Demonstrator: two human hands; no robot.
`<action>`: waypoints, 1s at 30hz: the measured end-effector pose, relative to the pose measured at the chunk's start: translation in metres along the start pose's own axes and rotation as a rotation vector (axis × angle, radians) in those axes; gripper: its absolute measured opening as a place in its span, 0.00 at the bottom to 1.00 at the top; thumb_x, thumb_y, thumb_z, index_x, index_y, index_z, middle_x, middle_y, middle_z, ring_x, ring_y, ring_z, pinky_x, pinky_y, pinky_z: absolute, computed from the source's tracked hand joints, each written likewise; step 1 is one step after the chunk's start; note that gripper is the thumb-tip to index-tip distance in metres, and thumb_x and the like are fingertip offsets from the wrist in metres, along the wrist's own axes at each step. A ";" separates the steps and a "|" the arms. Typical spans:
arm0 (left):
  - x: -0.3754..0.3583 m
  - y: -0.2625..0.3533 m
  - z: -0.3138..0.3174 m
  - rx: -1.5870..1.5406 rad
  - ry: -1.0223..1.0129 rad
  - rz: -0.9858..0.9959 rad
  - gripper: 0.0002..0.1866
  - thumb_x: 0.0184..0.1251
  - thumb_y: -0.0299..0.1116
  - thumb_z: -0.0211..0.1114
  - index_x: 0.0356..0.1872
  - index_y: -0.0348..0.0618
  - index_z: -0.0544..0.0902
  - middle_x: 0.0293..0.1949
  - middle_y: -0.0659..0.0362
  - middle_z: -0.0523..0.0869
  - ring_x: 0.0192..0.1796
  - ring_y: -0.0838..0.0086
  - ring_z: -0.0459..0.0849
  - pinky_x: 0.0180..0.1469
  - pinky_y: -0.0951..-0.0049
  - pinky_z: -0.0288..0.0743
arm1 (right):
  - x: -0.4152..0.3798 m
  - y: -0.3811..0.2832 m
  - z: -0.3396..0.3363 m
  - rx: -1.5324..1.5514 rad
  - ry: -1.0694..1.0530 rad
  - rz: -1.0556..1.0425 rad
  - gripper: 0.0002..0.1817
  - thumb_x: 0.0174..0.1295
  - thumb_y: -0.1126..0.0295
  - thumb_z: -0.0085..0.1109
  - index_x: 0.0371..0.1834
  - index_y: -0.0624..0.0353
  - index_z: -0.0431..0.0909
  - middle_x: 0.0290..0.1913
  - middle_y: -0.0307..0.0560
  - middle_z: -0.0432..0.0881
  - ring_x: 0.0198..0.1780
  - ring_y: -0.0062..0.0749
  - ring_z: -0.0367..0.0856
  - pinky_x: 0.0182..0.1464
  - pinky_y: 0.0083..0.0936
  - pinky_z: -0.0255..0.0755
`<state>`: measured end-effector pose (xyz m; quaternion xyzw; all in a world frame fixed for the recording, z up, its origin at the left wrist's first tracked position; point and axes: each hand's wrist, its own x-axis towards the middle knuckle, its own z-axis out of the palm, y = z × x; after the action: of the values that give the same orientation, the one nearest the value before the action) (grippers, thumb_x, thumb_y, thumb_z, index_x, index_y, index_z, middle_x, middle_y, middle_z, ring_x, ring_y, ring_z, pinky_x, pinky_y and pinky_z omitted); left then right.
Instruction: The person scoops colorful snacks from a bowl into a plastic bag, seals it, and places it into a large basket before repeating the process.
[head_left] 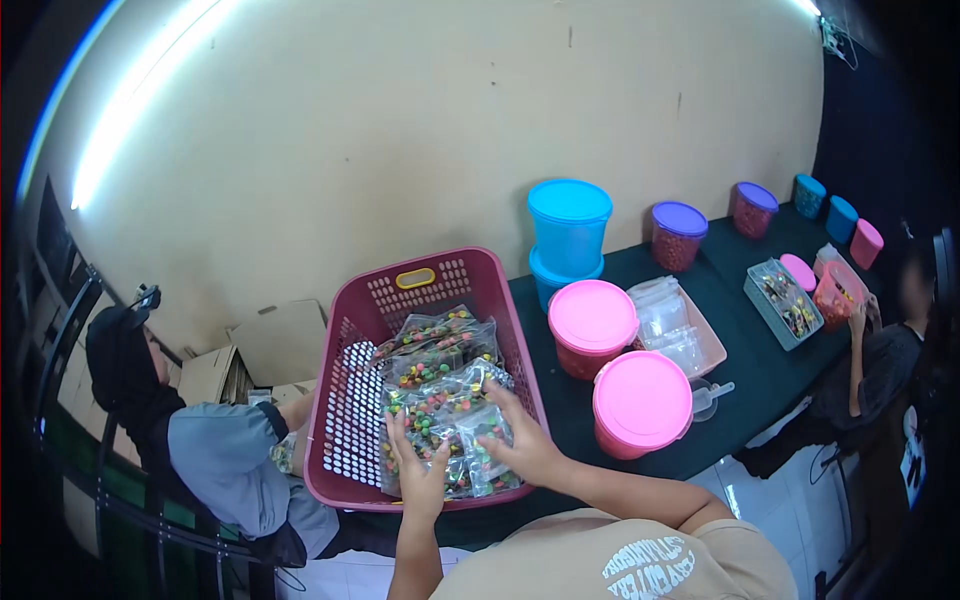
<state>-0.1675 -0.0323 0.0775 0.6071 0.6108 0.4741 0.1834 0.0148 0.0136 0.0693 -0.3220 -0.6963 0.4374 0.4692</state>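
A maroon plastic basket (515, 350) with perforated sides holds several clear plastic bags of small colourful round sweets (425, 370). My left hand (420, 475) rests on the near bags with its thumb and fingers apart. To its right, my right hand (525, 445) lies against the same pile, fingers stretched out and spread. Between both hands is a clear bag of sweets (460, 430); neither hand visibly wraps round it. The undersides of my fingers are hidden.
Right of the basket, two pink-lidded tubs (640, 400) and stacked blue tubs (568, 215) stand on a dark green table (730, 290). A pink tray (712, 345) holds clear bags. One person (225, 450) sits left; another (880, 370) works at the far right.
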 end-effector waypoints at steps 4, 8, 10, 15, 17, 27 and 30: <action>-0.008 0.025 0.000 0.282 -0.106 0.135 0.36 0.59 0.33 0.65 0.67 0.39 0.61 0.72 0.42 0.53 0.73 0.48 0.54 0.71 0.56 0.52 | -0.042 -0.008 -0.012 -0.734 -0.281 -0.367 0.30 0.63 0.58 0.57 0.68 0.52 0.64 0.64 0.50 0.70 0.66 0.38 0.68 0.69 0.60 0.48; -0.006 0.026 0.007 0.280 -0.075 0.101 0.33 0.59 0.35 0.65 0.65 0.38 0.63 0.70 0.45 0.60 0.70 0.50 0.61 0.68 0.57 0.57 | -0.076 0.021 -0.048 -0.774 -0.314 -0.389 0.27 0.63 0.53 0.56 0.66 0.44 0.67 0.64 0.36 0.72 0.68 0.26 0.65 0.69 0.67 0.43; -0.003 0.028 0.007 0.294 -0.084 0.040 0.33 0.59 0.36 0.65 0.65 0.39 0.64 0.69 0.45 0.62 0.69 0.52 0.63 0.68 0.60 0.58 | -0.086 0.033 -0.069 -0.757 -0.252 -0.406 0.24 0.62 0.53 0.57 0.62 0.43 0.72 0.66 0.34 0.70 0.68 0.27 0.65 0.68 0.70 0.39; -0.002 0.033 0.013 0.281 0.026 0.021 0.27 0.60 0.29 0.62 0.62 0.35 0.68 0.64 0.45 0.68 0.66 0.55 0.67 0.67 0.62 0.60 | -0.112 0.084 -0.163 -0.775 0.048 -0.127 0.17 0.58 0.58 0.61 0.50 0.47 0.79 0.57 0.37 0.77 0.61 0.37 0.71 0.72 0.62 0.35; -0.011 0.044 0.016 0.302 0.157 0.121 0.23 0.61 0.26 0.60 0.58 0.33 0.71 0.59 0.45 0.71 0.63 0.54 0.70 0.65 0.62 0.62 | -0.121 0.085 -0.217 -0.804 0.217 -0.069 0.20 0.55 0.64 0.62 0.52 0.51 0.76 0.55 0.43 0.77 0.59 0.41 0.71 0.70 0.51 0.48; -0.023 0.132 0.247 -0.009 0.051 0.372 0.04 0.57 0.25 0.62 0.34 0.41 0.80 0.34 0.54 0.83 0.37 0.63 0.81 0.43 0.65 0.72 | -0.154 0.180 -0.417 -0.961 0.265 0.371 0.24 0.52 0.66 0.64 0.53 0.62 0.73 0.51 0.56 0.77 0.54 0.52 0.74 0.58 0.42 0.67; -0.021 0.152 0.338 -0.041 -0.320 0.396 0.09 0.56 0.28 0.63 0.39 0.40 0.81 0.38 0.53 0.84 0.42 0.59 0.83 0.45 0.62 0.73 | -0.141 0.220 -0.425 -0.988 0.114 0.326 0.25 0.49 0.63 0.67 0.50 0.63 0.75 0.48 0.57 0.80 0.52 0.52 0.77 0.58 0.42 0.68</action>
<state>0.1925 0.0409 0.0288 0.7784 0.4334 0.4109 0.1934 0.4699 0.1130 -0.1081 -0.6327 -0.7336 0.1059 0.2243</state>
